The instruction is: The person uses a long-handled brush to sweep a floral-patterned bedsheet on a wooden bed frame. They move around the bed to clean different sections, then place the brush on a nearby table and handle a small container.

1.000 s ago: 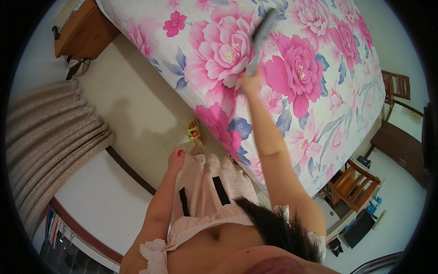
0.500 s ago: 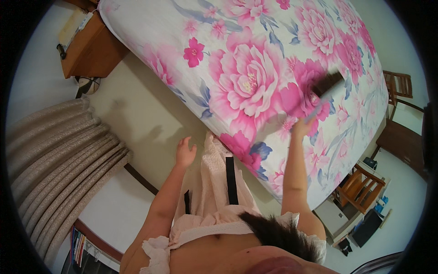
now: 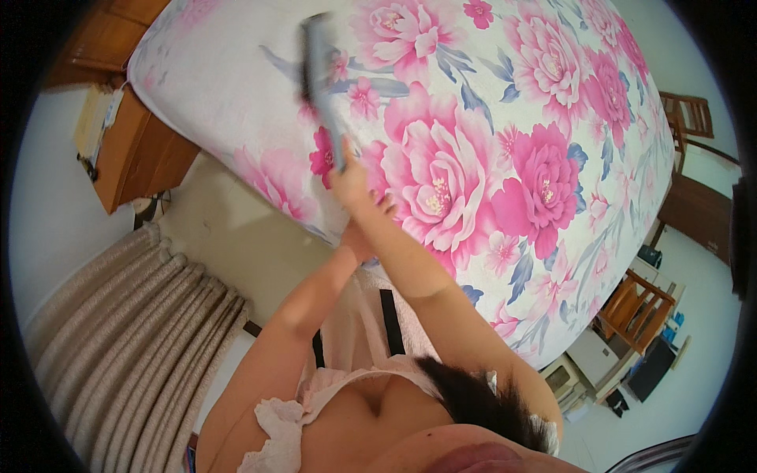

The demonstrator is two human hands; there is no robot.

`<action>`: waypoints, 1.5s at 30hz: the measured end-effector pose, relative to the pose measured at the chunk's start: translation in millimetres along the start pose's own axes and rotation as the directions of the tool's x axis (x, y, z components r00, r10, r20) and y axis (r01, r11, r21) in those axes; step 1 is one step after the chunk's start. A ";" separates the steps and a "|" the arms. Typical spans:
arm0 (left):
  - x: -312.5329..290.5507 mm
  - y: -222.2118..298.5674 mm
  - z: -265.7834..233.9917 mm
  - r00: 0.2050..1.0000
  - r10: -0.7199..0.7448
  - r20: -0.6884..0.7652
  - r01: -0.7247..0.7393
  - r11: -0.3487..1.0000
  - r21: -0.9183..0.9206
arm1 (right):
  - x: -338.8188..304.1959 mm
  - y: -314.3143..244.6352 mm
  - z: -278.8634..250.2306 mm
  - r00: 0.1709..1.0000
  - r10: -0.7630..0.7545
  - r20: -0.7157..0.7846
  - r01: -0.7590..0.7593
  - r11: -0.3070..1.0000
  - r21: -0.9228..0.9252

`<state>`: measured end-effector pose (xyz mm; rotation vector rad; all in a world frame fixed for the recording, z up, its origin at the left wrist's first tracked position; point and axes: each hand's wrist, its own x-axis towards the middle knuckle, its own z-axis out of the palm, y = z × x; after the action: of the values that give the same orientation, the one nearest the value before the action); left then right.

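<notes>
My right hand (image 3: 349, 181) is closed round the grey-blue handle of a bed brush (image 3: 317, 67) with dark bristles. The brush is blurred, over the pale far-left part of the bed sheet (image 3: 229, 87). That sheet is white with big pink flowers and blue-grey leaves. My right forearm crosses over my left hand (image 3: 361, 240), which is at the near edge of the bed. Part of the left hand is hidden behind the right forearm; the fingers that show stick out past it, apart and holding nothing.
A wooden cabinet (image 3: 146, 150) stands beside the bed's left corner. Gathered beige curtains (image 3: 150, 339) hang at the left. To the right are a wooden chair (image 3: 637, 309), a desk with a dark screen (image 3: 651, 370) and another chair (image 3: 688, 116) farther back.
My right hand has swept the brush from the right of the bed across to the far left. My left hand has moved to the bed's edge, under the right forearm. The view has shifted.
</notes>
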<state>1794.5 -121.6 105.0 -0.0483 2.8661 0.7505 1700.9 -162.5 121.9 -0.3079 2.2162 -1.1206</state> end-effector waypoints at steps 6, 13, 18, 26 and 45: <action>20.5 -78.1 -84.1 0.850 -0.296 0.436 0.175 0.939 0.297 | -26.5 -31.2 -72.3 0.986 0.105 0.133 -0.104 0.994 -0.012; 5.4 -150.7 -113.3 0.836 -0.473 0.278 0.392 0.870 0.300 | -12.8 78.4 -207.5 0.543 0.333 -0.771 -0.071 0.933 0.352; 0.5 -180.5 -121.6 0.830 -0.518 0.207 0.441 0.837 0.326 | 31.6 79.5 -177.3 0.418 0.526 -0.741 0.077 0.792 0.606; 9.9 -205.9 -149.8 0.832 -0.461 0.307 0.363 0.873 0.327 | 14.9 -61.2 72.5 0.895 0.174 -0.412 -0.020 0.936 0.351; 9.7 -447.8 -285.9 0.754 -0.584 0.299 0.492 0.805 0.331 | 234.9 -119.0 56.7 0.678 0.344 -0.650 -0.199 0.937 0.288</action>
<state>1772.3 -651.9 131.8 -0.6068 2.3402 0.2578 1546.0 -380.5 89.9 0.6337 2.6196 -1.4194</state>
